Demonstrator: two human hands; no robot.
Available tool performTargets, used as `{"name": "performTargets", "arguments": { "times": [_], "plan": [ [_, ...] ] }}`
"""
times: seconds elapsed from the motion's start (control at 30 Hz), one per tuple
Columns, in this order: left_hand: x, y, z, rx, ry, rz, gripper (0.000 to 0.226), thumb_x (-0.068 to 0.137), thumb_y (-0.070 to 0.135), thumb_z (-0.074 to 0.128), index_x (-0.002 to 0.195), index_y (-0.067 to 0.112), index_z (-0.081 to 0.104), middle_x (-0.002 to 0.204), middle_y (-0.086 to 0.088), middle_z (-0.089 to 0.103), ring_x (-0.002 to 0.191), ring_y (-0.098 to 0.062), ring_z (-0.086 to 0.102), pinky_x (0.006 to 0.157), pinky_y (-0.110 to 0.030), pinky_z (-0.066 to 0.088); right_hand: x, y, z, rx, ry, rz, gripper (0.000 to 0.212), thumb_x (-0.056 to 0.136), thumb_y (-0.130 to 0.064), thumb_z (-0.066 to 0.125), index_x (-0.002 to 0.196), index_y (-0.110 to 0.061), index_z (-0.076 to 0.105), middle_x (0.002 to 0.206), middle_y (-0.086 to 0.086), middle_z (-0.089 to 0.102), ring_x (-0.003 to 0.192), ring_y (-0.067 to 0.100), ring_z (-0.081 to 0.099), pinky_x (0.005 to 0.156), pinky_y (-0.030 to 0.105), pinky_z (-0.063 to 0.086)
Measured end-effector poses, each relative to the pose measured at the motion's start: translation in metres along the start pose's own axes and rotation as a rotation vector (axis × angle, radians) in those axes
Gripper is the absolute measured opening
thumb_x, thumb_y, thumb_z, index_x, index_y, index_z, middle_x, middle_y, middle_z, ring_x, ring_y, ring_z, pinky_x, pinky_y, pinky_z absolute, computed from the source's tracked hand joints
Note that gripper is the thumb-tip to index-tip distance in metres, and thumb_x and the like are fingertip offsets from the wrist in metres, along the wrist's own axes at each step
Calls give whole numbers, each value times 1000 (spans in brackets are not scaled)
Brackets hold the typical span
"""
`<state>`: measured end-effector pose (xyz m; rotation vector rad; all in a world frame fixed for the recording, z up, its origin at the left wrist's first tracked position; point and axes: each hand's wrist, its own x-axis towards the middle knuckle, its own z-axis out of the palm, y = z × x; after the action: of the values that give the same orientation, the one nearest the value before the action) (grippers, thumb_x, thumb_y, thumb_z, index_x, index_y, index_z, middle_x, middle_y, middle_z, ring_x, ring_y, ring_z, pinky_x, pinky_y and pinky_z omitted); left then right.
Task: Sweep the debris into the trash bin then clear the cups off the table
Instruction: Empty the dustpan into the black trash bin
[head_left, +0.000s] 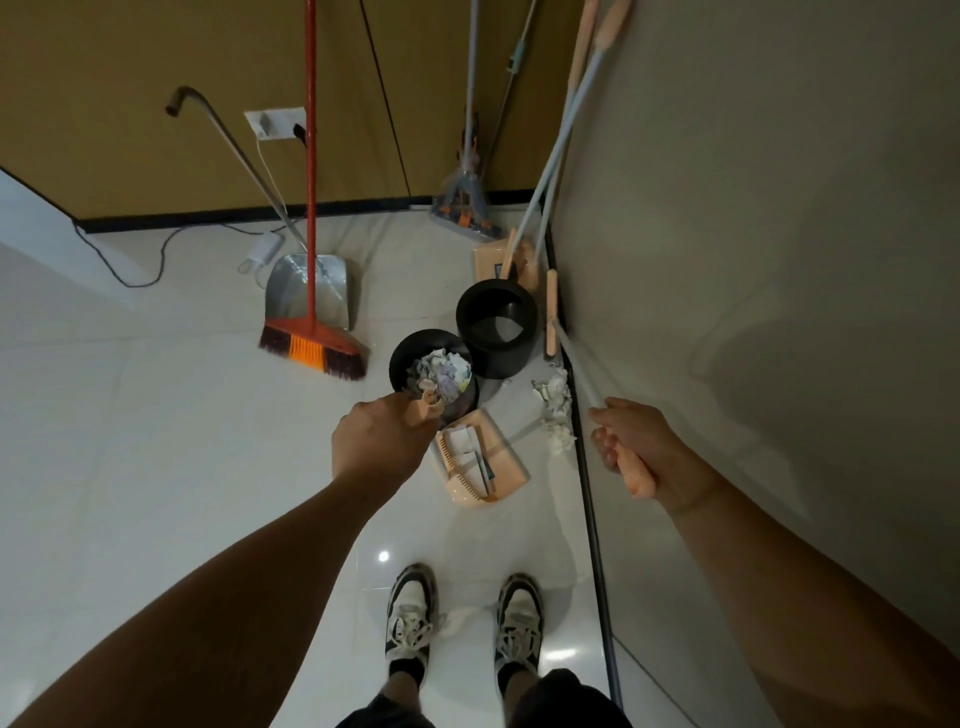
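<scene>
Fingers (605, 441) of the right hand (636, 447) grip the broom (571, 364) beside the debris (556, 410) at the right wall, while the left hand (379, 441) holds the dustpan (480, 462) handle near the full bin (434, 371), ready for sweeping.

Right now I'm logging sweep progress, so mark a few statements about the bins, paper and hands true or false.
1. The near bin holds crumpled paper. True.
2. The far bin is full of paper. False: no paper shows in it.
3. Paper scraps lie by the wall. True.
4. The right hand is free. False: it grips a peach broom handle.
5. The red broom is in the left hand. False: it stands by the metal dustpan.
</scene>
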<state>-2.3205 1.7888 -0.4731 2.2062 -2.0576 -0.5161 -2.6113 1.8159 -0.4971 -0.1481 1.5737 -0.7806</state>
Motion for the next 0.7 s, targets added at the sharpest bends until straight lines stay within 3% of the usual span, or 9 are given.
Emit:
{"name": "performTargets", "arguments": {
  "times": [0.1, 0.23, 0.33, 0.47, 0.7],
  "plan": [
    [4, -2, 12, 15, 3, -19, 42, 88, 58, 53, 62, 26, 45, 53, 11, 51, 48, -7, 48, 45, -19, 30, 28, -2, 2, 6, 26, 0, 20, 94, -7, 61, 112, -13, 55, 54, 0, 47, 36, 5, 43, 34, 17, 34],
    [12, 1, 27, 29, 42, 7, 39, 86, 60, 52, 66, 28, 47, 54, 12, 48, 47, -6, 46, 45, -19, 31, 59, 12, 2, -11, 12, 55, 12, 95, -13, 62, 91, -24, 59, 52, -2, 49, 37, 5, 43, 35, 17, 35],
    [19, 7, 30, 32, 41, 13, 36, 86, 59, 52, 67, 28, 47, 55, 13, 48, 48, -5, 46, 45, -19, 29, 66, 35, 0, -31, -13, 107, 9, 96, -14, 60, 93, -23, 60, 55, 0, 48, 37, 5, 43, 36, 16, 35],
    [18, 22, 37, 19, -4, -7, 36, 86, 57, 45, 70, 25, 51, 59, 8, 54, 53, -11, 53, 48, -22, 39, 44, 75, 0, -50, 46, 216, 14, 97, -14, 59, 93, -27, 55, 57, 3, 47, 37, 9, 41, 38, 16, 35],
    [4, 11, 34, 58, -45, 34, 34, 88, 52, 45, 70, 24, 50, 59, 5, 54, 51, -12, 50, 48, -22, 35, -26, 133, -12, -38, 54, 288, 16, 91, -17, 64, 107, -17, 62, 54, 3, 52, 41, 12, 45, 42, 22, 38]
  ]
}}
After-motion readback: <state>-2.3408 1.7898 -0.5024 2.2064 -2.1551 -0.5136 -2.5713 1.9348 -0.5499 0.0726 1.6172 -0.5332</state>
